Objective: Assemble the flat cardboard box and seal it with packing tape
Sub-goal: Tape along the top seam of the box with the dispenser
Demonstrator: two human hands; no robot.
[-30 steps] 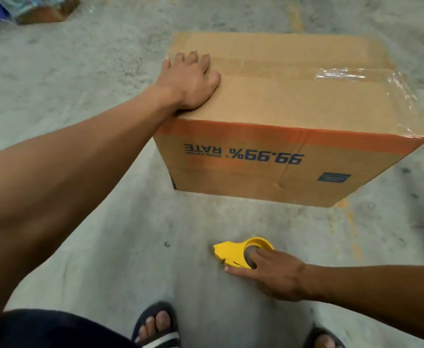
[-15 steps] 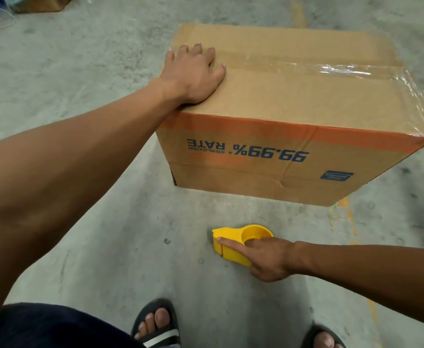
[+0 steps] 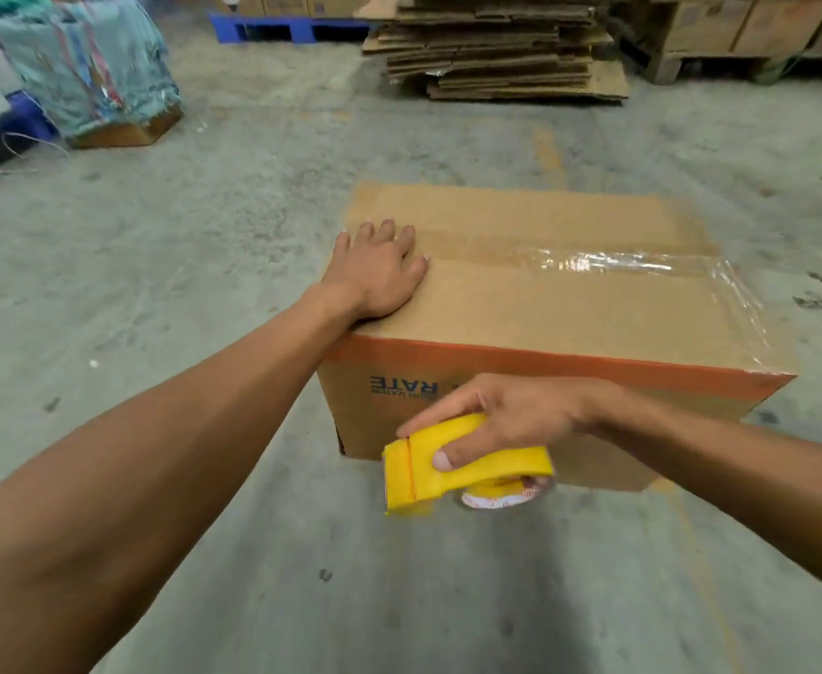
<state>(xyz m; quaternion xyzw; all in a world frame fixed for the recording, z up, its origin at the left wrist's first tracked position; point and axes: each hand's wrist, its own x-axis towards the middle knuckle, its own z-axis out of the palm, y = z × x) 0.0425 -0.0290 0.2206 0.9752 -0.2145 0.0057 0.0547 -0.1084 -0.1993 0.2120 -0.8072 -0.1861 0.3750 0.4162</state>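
While the left hand [image 3: 375, 270] lies flat, fingers straight and close together, on the near left corner of the cardboard box [image 3: 569, 328] standing on the concrete floor [image 3: 205, 284], the sealing step is under way: clear tape [image 3: 608, 265] already covers the seam's right part. Right hand [image 3: 511, 420], fingers curled round the yellow tape dispenser [image 3: 453, 469], holds it before the box's front; next it probably must carry it up to the seam.

Warehouse, flat cardboard stack [image 3: 496, 46], pallets [image 3: 282, 26], concrete floor [image 3: 205, 235]
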